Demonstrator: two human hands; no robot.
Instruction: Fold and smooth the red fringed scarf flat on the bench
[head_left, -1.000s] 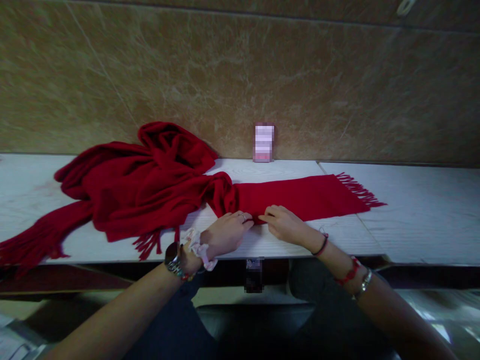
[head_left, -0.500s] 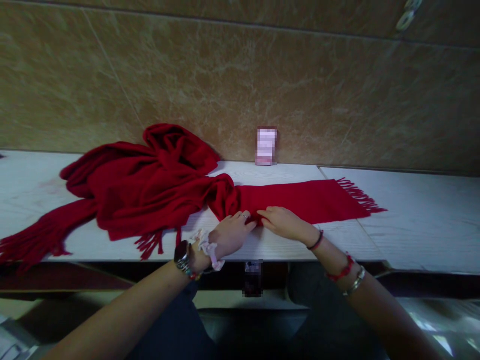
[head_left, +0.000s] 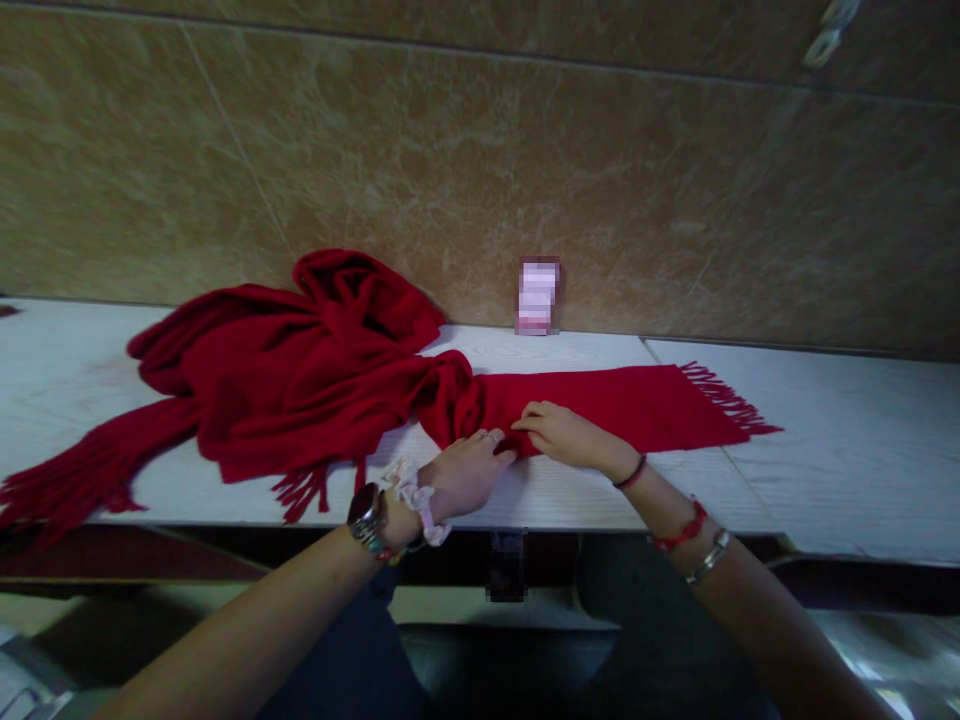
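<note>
A red fringed scarf (head_left: 600, 400) lies along the white shelf, its right part spread flat and its left part bunched in loose folds. My left hand (head_left: 469, 475), wearing a ring, has its fingers curled on the near edge of the scarf, just right of the gathered folds. Close beside it, my right hand (head_left: 570, 435) rests on the flat part, fingers bent and pinched together at the cloth. The fingertips of both hands partly hide the fabric they touch.
A brown marbled tile wall (head_left: 480, 180) rises behind the white shelf (head_left: 840, 460). A small blurred pinkish-white object (head_left: 538, 297) stands upright against the wall. Another blurred dark object (head_left: 508, 565) shows below the shelf's front edge. A pale fitting (head_left: 829, 35) is at the upper right.
My right hand has shifted slightly away from me over the scarf, off its near edge. My left hand stays about where it was. The view has moved a little.
</note>
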